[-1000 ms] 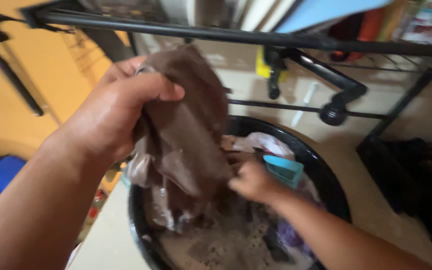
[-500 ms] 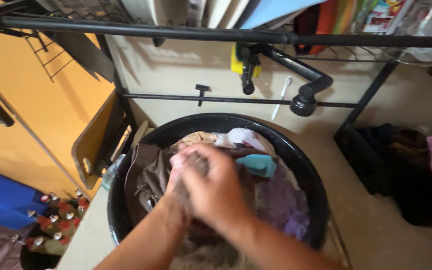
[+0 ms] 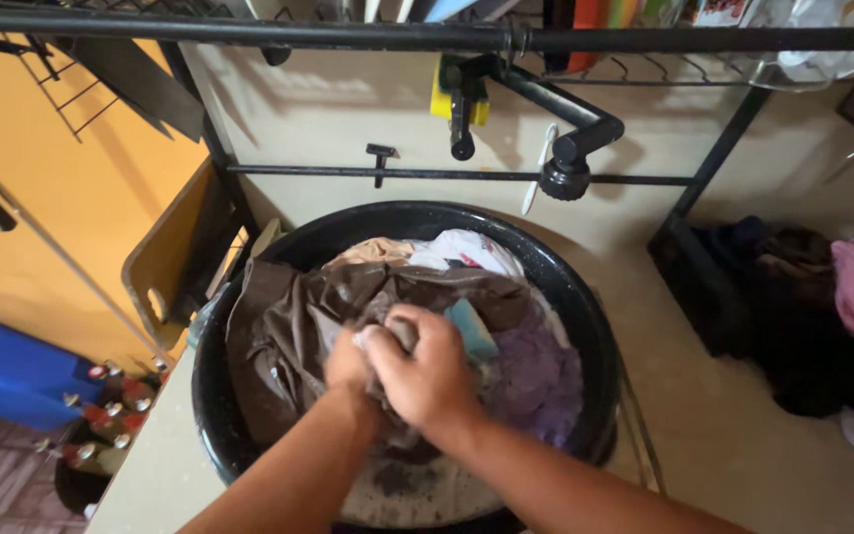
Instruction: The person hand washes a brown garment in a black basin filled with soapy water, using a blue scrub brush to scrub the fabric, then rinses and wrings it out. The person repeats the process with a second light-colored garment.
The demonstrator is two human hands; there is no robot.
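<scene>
Hands (image 3: 402,371) gripping brown cloth (image 3: 289,316), black basin (image 3: 585,297), beige counter (image 3: 733,435)

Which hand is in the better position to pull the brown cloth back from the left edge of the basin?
Probably the left hand: it lies on the side where the brown cloth drapes over the black basin rim. The right hand partly covers it, gripping the same bunch.

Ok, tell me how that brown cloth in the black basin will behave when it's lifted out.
The brown cloth probably hangs floppy: it lies in soft folds over the round black basin's rim. It looks wet, with sudsy water below, so likely heavy for its size and dripping. Both hands, left hand and right hand, bunch it, suggesting it may feel slippery.
</scene>
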